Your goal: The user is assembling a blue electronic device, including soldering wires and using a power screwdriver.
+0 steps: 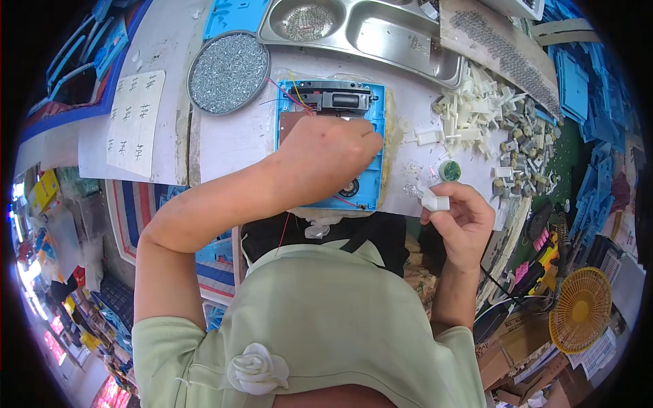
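white worktop (231, 139), glossy blue plastic housing (373, 109)

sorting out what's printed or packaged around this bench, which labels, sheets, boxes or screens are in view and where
White paper sheet: bench's left part, rectangular, rows of dark handwritten marks.
Cardboard boxes: lower right, below the bench, brown, open flaps.
Round green-and-white sticker: on the bench just above the right hand.
No screens visible.

Screw dish (228, 73) left of casing (371, 146), parts pile (476, 112) right
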The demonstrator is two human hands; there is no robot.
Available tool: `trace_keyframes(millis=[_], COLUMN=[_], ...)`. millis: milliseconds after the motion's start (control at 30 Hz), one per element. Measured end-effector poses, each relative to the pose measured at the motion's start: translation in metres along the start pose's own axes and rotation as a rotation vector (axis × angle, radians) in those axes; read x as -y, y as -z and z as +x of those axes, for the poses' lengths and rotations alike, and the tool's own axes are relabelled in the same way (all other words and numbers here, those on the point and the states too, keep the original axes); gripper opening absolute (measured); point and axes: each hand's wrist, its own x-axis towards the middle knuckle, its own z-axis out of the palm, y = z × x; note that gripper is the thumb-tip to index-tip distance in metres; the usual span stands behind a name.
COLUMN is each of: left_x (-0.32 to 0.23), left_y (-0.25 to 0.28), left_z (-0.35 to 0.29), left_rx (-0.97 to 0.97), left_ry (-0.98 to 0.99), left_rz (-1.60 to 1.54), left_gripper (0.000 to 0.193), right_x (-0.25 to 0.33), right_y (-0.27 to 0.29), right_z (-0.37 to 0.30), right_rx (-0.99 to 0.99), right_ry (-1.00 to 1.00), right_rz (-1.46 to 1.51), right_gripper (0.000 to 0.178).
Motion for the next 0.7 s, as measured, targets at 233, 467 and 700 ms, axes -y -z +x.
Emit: trace_keyframes(millis=[233, 467, 700], left_x=[0.006, 0.008, 0.009], left_y=[0.012, 0.010, 0.001], left_z=[-0.015, -0.043, -0.038], left_rx=[-0.235, -0.344, -0.493], left_ry=[0.135, 0.284, 0.177], left_rz=[-0.457, -0.643, -0.619], left_gripper=[0.009, 0.006, 0.006], right_x=[0.003, 0.031, 0.037], right_y=[-0.003, -0.044, -0.066], right_z=[0.020, 0.068, 0.088], right_rx=[-0.011, 0.269, 0.535], right_ry=[0.205, 0.514, 0.535], right_rz=[-0.524, -1.251, -1.380], right_gripper=[0.031, 0.032, 0.034])
